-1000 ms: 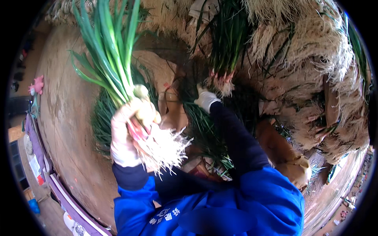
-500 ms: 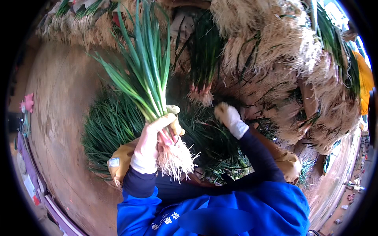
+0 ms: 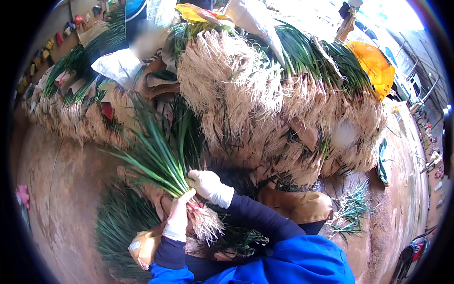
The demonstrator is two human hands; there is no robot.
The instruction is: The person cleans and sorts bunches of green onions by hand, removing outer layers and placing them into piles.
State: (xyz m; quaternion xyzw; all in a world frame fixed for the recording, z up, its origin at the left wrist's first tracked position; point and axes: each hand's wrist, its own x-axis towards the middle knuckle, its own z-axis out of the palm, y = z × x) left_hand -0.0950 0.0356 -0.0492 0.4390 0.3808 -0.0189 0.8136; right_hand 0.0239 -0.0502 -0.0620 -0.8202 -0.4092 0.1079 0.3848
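Observation:
A bunch of spring onions [image 3: 165, 163] with long green leaves and pale stringy roots leans to the upper left in front of me. My left hand [image 3: 178, 217], in a pale glove, is wrapped round its stalks just above the roots. Also gloved, my right hand [image 3: 207, 183] is closed at the right side of the stalks, a little above the left one. Its fingertips are partly hidden, but they seem to pinch the bunch. More spring onions stand upright behind the bunch.
A high stack of spring onions [image 3: 231, 75], roots facing me, fills the far side. Loose green leaves [image 3: 120, 217] lie by my left knee [image 3: 144, 248]. Leaf scraps [image 3: 352, 206] litter the floor beyond my right knee [image 3: 309, 208]. A yellow sack [image 3: 373, 68] lies on the stack.
My right hand has come from the pile to the bunch in my left hand. The bunch appears lower and tilts further left. The view has tipped up toward the stack.

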